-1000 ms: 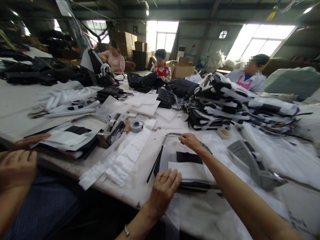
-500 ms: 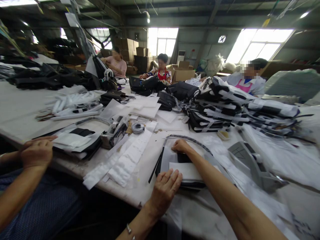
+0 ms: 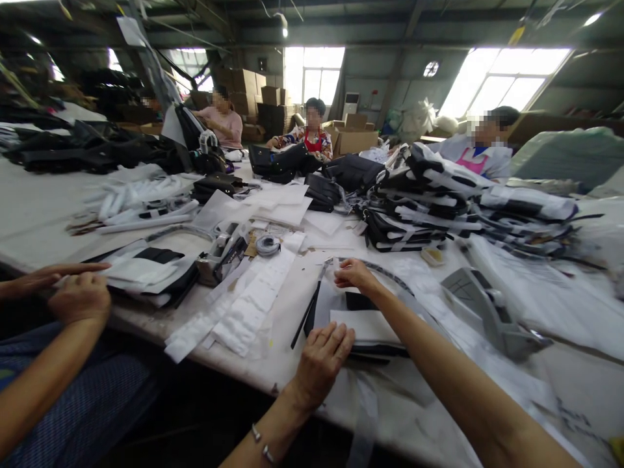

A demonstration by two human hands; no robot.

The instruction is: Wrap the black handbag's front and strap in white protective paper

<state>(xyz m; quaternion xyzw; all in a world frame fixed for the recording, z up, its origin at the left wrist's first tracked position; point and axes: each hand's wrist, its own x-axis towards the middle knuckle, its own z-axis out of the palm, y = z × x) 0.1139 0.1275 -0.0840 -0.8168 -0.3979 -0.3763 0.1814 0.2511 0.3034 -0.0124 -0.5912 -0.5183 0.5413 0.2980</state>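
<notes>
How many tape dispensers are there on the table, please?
2: a grey dispenser right of the nearest bag, a second dispenser left of it; others may be hidden.

The flat black leather-look bag (image 3: pixel 359 301) has a smooth, fairly matt face, and the white rectangular sheet (image 3: pixel 368 327) on it looks like soft, matt foam or paper, can't tell which. Its arched black handle (image 3: pixel 390 272) is in shiny, wrinkly clear plastic. That bulky grey tape dispenser (image 3: pixel 480 302) is basically smooth, satiny plastic. White strips (image 3: pixel 248 305) look thin and crinkly, kinda papery. Off-white tabletop (image 3: pixel 43 218) is dull, with a scuffed edge. Brown cardboard boxes (image 3: pixel 358 141) are plain matt, and the silver bangle (image 3: pixel 256 432) is polished metal.
</notes>
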